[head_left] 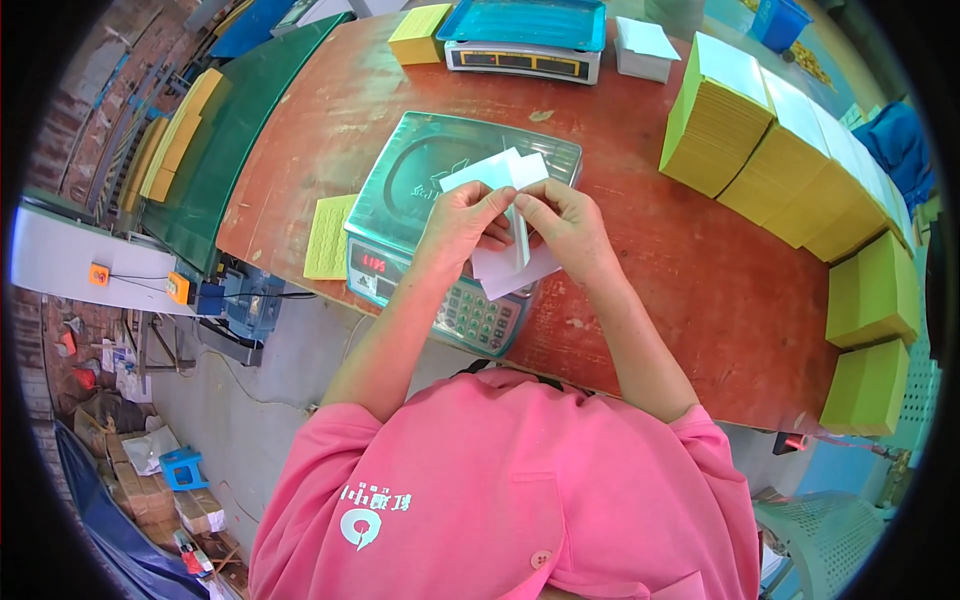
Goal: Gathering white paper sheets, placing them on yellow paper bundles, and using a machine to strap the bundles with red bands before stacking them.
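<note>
Both my hands are together above a digital scale [405, 180] with a metal pan and a lit red display. My left hand [462, 222] pinches white paper slips [482, 172] between thumb and fingers. The thumb and fingers of my right hand [570, 222] are closed on the same slips, close beside the left. Some slips stick out above my fingertips, and others hang below them over the scale's front edge. How many slips there are, I cannot tell. A yellow paper stack [328, 238] lies against the scale's left side.
Tall stacks of yellow paper [715, 135] with white tops line the red table's [640, 330] right side. At the back stand a second scale [523, 40] with a blue tray, a small yellow stack [420, 35] and a white paper stack [645, 48]. A green surface [230, 130] adjoins on the left.
</note>
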Action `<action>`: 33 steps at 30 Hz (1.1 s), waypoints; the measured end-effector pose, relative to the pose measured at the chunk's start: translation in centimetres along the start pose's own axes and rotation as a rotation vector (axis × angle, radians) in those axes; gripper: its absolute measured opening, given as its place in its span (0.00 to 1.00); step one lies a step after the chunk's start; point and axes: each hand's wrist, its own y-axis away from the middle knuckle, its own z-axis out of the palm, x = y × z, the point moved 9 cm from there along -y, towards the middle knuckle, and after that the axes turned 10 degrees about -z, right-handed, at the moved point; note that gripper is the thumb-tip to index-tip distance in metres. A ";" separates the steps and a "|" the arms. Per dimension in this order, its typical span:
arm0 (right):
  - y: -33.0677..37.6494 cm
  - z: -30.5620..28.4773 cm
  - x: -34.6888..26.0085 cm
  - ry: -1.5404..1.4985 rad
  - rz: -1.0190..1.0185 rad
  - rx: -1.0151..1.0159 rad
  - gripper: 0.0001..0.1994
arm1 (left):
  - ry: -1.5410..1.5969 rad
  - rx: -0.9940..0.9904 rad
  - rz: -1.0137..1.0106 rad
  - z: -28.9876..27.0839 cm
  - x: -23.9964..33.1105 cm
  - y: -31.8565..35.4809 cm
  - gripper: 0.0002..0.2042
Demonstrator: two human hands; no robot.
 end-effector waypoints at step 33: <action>0.0 -2.1 0.8 0.189 -0.003 0.105 0.12 | 0.132 -0.053 -0.010 -0.8 -0.9 -0.1 0.09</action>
